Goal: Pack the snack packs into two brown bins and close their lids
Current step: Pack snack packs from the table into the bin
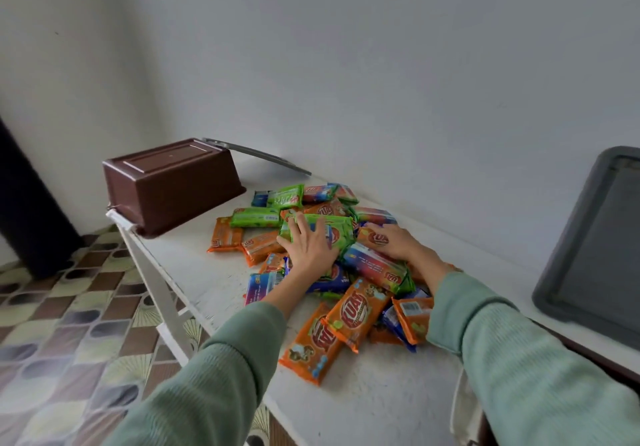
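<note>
Head view looks down on a white table (381,404) where the snack packs (346,310) lie in one loose heap: orange, green and blue-red wrappers, one over another in all directions. Both hands are on the far half of this heap, close together but not touching each other.

The left hand (310,248) lies palm down on a green pack (341,234) at the top of the heap. Its fingers are spread and nearly straight, so it presses on the pack and does not clasp it. The right hand (398,243) is just beside it, also palm down. Its fingers are laid over an orange pack (375,238), and its wrist passes above a blue-red pack (374,265). These fingers look only lightly bent, with no pack closed inside them. Most orange packs lie nearer to the person, between the two green sleeves (214,376).

One brown bin (169,186) stands at the far left corner of the table, turned with its bottom up, well apart from the hands and the heap. A grey lid (256,155) leans behind it against the wall. Another grey lid (595,238) stands tilted at the right edge of the view, apart from the packs. A floor with patterned tiles (69,307) shows on the left, below the table.
</note>
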